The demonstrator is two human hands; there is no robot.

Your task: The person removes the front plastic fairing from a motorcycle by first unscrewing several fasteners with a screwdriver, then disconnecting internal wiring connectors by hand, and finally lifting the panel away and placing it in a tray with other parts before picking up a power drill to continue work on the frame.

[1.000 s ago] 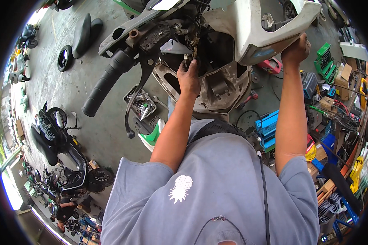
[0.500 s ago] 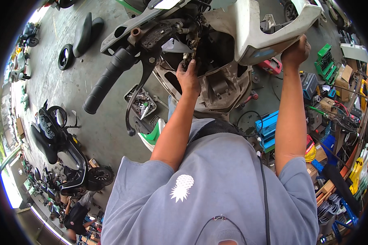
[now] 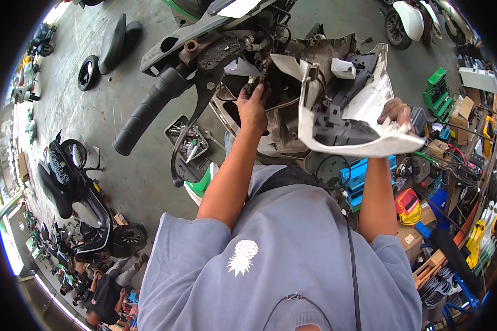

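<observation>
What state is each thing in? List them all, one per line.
White panel: tilted, inner side showing
Right hand: closed on the panel's edge
Left hand: fingers bent, grip partly hidden
Handlebar grip: no hand on it
Tool tray: open, holding tools
Green toolbox: open
Tire: lying on the floor
Seat: lying on the floor
Black scooter: standing

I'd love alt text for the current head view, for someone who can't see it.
A person's right hand grips a white panel, while the left hand is at small parts near a handlebar. On the floor are a tray of tools, a tire and a scooter.
</observation>
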